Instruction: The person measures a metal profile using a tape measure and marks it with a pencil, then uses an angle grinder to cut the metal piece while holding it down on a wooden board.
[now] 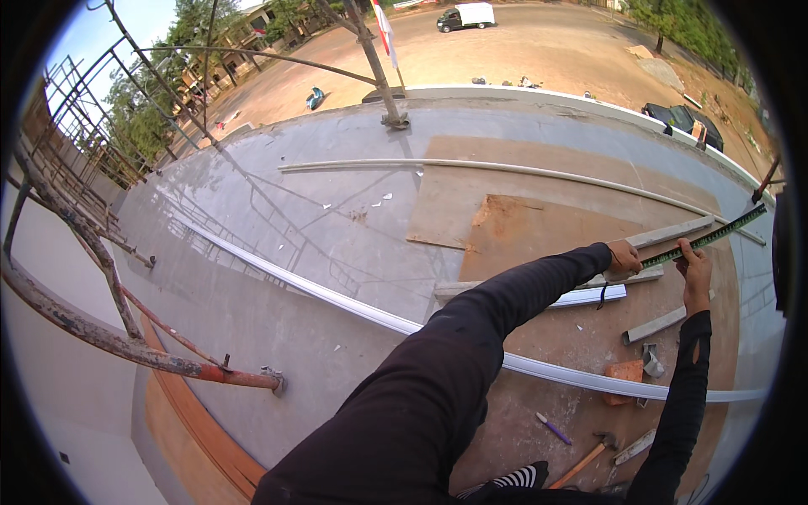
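My left hand (623,257) and my right hand (694,273) are out at the right, both closed on a dark green tape measure (724,225), its marked blade running up toward the roof edge. A black strap dangles below my left hand. Pale bars (652,324) lie on brown boards (513,219) beneath. A long white ribbed strip (278,273) crosses the floor under my left arm. Near my right forearm are an orange brick (623,379), a purple marker (553,427) and a hammer (585,463). My striped-sock foot (518,478) shows at the lower edge.
Rusty scaffold tubes (126,345) stand at the left, beside long wooden planks (194,421) and a white wall. A pole (379,76) with a flag rises at the slab's far edge (547,97). Beyond lie a dirt lot, a white van (467,17) and a dark car (682,126).
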`<state>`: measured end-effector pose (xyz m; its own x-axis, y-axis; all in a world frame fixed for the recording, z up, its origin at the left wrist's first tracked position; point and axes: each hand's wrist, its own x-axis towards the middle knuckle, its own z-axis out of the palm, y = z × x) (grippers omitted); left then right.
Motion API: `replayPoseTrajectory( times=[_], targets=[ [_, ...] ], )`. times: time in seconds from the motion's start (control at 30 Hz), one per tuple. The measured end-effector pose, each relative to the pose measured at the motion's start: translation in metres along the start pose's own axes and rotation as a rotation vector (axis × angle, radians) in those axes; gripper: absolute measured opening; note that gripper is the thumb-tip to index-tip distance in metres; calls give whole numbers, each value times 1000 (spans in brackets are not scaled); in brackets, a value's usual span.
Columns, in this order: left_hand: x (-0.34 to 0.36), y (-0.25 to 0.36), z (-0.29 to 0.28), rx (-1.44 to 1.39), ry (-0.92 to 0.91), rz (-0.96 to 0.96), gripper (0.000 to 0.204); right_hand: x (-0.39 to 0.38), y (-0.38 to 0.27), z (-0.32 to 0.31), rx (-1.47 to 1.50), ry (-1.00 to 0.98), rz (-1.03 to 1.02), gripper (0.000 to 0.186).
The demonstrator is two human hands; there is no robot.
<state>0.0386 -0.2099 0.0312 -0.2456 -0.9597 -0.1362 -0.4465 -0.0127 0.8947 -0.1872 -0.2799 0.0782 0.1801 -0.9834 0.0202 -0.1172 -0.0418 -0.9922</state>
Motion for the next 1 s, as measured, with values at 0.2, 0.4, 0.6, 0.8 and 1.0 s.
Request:
replayPoseTrajectory(
  times=[0.2, 0.4, 0.6, 0.8, 1.0],
  targets=[
    [-37, -64, -30, 218, -148, -44, 35, 79, 18, -232, 248, 311, -25, 38],
    [-44, -75, -23, 233, -113, -148, 35, 45, 45, -255, 480, 472, 31, 50],
    [0, -19, 19, 201, 158, -149, 36, -21, 18, -39, 4, 45, 255, 56],
    [4, -1, 18, 221, 260, -160, 39, -51, 26, 79, -41, -64, 210, 26],
    [-6, 4, -8, 181, 58, -78, 46, -24, 17, 40, 21, 9, 220, 19]
  ],
)
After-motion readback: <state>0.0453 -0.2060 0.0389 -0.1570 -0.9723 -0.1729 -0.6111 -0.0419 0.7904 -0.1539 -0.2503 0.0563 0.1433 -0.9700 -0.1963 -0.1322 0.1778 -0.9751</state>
